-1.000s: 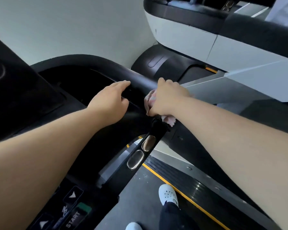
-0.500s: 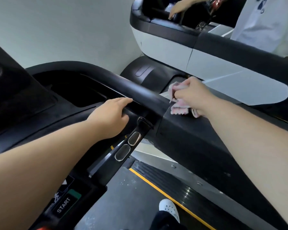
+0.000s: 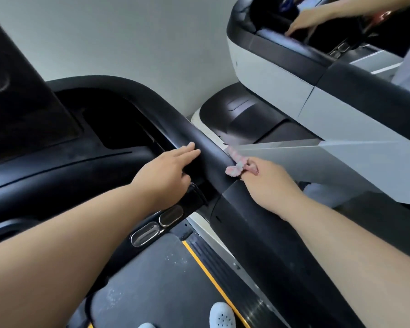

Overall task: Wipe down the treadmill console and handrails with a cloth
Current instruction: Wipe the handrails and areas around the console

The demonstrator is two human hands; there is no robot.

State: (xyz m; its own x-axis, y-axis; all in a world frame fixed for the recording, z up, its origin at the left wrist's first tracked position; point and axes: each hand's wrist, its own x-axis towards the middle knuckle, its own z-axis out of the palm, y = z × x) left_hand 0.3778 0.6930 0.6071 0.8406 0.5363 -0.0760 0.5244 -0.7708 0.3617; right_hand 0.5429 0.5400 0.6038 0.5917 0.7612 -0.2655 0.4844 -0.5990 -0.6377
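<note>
The black treadmill console (image 3: 64, 147) fills the left of the head view. Its thick black handrail (image 3: 166, 114) curves from the console top down to the right. My right hand (image 3: 268, 183) holds a pink cloth (image 3: 237, 165) against the outer side of the handrail, where the rail meets the wider black side arm (image 3: 258, 228). Most of the cloth is hidden behind the rail and under my fingers. My left hand (image 3: 168, 169) rests flat on the inner side of the handrail, fingers straight and together, holding nothing.
Two metal pulse sensors (image 3: 156, 226) sit on a short grip below my left hand. The belt (image 3: 156, 280) with a yellow edge line and my white shoes (image 3: 223, 316) lie below. A second treadmill (image 3: 282, 74) stands at the right, with another person's hand (image 3: 305, 20) on its console.
My right hand slid the cloth from the top of the handrail joint over to its outer right side. My left hand stayed on the rail. The view tilted upward and left.
</note>
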